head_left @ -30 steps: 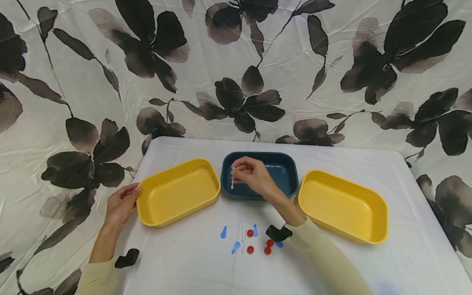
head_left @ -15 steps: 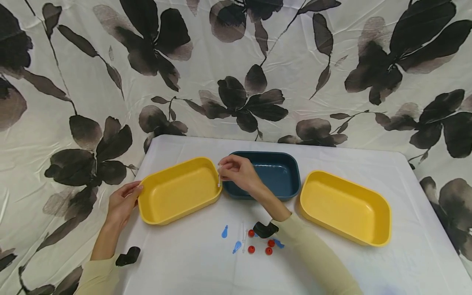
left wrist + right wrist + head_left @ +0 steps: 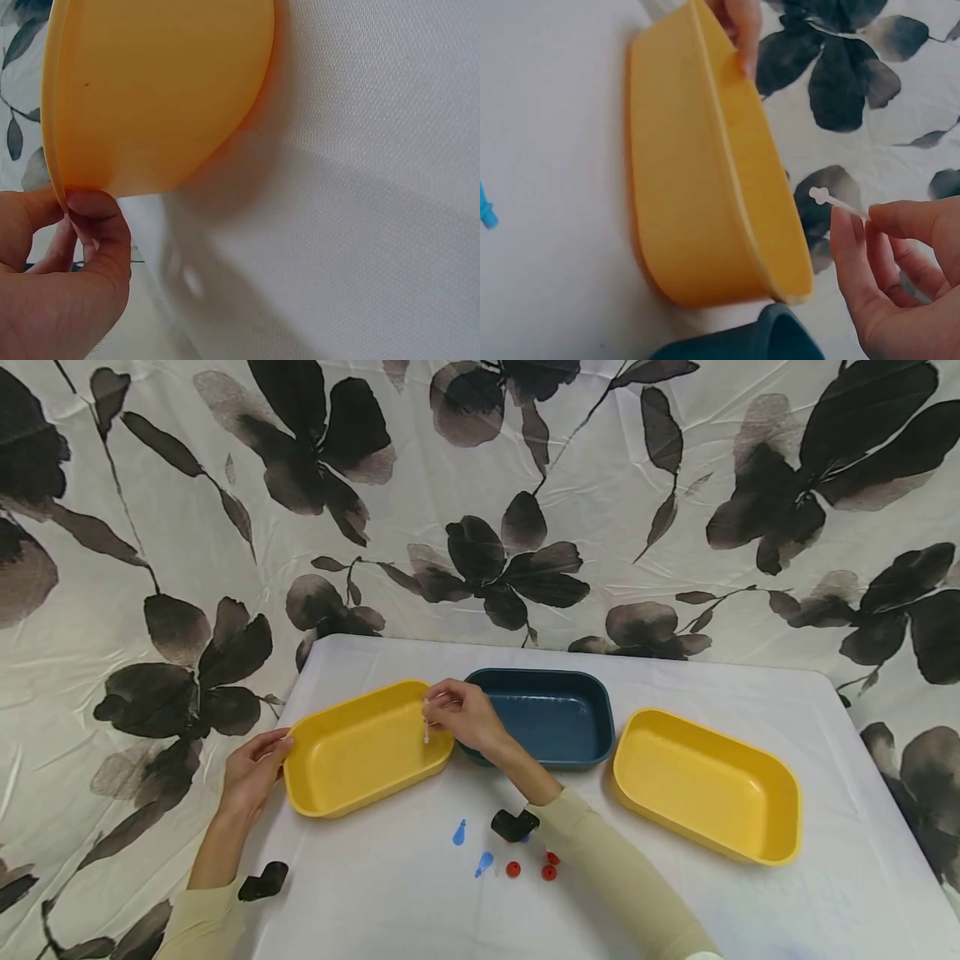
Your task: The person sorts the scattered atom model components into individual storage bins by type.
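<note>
Three trays (image 3: 363, 756); at least one stick (image 3: 823, 196), two blue pieces (image 3: 459, 834), three beads (image 3: 513, 869)

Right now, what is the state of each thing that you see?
Left yellow tray: upright, gripped at its left end
Left hand: gripping that tray
Thin white stick: pinched, held in the air
Right hand: pinching the stick
Dark blue tray: upright, partly hidden
Right yellow tray: upright, untouched
Blue drop-shaped pieces: lying loose
Red beads: lying loose
White tablecloth: spread
</note>
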`<action>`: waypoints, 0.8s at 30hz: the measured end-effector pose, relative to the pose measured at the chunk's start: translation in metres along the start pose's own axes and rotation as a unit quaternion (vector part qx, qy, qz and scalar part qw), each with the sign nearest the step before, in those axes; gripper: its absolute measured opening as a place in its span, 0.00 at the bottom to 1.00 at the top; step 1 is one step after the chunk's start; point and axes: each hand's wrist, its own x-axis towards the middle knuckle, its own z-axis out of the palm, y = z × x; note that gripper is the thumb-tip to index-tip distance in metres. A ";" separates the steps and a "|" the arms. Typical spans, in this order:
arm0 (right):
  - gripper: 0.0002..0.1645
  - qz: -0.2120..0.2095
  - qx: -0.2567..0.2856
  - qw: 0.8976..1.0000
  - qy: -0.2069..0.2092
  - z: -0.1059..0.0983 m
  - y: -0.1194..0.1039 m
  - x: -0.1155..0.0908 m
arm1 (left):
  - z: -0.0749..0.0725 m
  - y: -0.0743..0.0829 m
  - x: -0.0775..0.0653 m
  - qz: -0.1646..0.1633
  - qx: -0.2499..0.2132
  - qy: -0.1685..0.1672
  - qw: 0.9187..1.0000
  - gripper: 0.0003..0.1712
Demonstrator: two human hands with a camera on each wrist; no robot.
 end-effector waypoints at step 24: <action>0.08 0.027 -0.098 0.995 -0.021 0.035 0.016 0.016 | 0.002 0.001 -0.001 -0.005 0.013 0.007 1.000 0.32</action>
